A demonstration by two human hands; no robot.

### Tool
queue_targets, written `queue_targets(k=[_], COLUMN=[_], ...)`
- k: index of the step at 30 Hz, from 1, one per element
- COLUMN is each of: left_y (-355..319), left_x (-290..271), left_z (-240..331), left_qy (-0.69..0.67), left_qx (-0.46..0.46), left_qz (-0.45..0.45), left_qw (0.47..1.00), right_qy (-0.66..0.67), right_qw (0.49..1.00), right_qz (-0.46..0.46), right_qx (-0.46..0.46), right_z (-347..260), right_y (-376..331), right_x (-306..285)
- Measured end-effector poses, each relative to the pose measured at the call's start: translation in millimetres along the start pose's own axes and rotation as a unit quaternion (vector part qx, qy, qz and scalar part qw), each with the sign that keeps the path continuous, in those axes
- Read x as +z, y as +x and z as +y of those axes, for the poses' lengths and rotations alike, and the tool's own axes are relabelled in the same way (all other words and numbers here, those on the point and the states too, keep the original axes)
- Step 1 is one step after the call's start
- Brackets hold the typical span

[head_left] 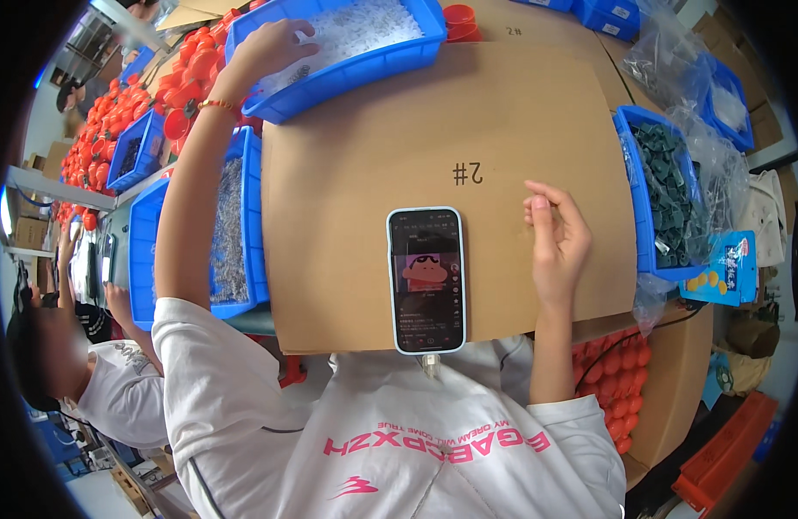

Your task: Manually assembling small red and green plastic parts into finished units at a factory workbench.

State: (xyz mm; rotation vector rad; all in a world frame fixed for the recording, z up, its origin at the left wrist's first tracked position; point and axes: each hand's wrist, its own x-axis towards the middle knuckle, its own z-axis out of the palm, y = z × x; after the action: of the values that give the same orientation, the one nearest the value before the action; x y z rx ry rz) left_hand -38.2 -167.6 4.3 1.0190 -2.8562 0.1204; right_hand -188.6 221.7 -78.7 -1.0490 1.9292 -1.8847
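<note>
My left hand (269, 50) reaches far forward into a blue bin (347, 73) of small clear plastic parts, fingers curled down among them; whether it grips any is hidden. A thin bracelet circles that wrist. My right hand (554, 238) rests on a flat brown cardboard sheet (503, 130), fingers loosely bent, thumb and fingertips together near its top; nothing visible is held. A smartphone (426, 278) with a lit screen lies flat on the cardboard just left of my right hand, a cable plugged into its near end.
A blue bin (671, 195) of dark green parts stands at the right, a blue bin (230, 233) of small metal parts at the left. Orange caps (122, 112) pile at far left and below right. Another person (96, 381) in white sits at my left.
</note>
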Motion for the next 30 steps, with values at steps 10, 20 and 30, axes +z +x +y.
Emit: queue_targets(k=[10, 20, 30], left_y=[-8.3, -13.1, -25.4], left_x=[-1.5, -9.9, -29.5], left_z=[8.5, 3.6, 10.8], left_qy=[-0.058, -0.118, -0.079], left_qx=[0.035, 0.043, 0.037], left_qz=[-0.012, 0.045, 0.052], left_qw=[0.998, 0.991, 0.995], right_qy=[0.000, 0.018, 0.015], right_qw=[1.000, 0.999, 0.999], right_qz=[-0.010, -0.028, -0.033], right_qx=[0.006, 0.024, 0.036], right_z=[0.2, -0.5, -5.3], right_y=[-2.1, -3.1, -3.7], right_x=[-1.2, -2.4, -2.3])
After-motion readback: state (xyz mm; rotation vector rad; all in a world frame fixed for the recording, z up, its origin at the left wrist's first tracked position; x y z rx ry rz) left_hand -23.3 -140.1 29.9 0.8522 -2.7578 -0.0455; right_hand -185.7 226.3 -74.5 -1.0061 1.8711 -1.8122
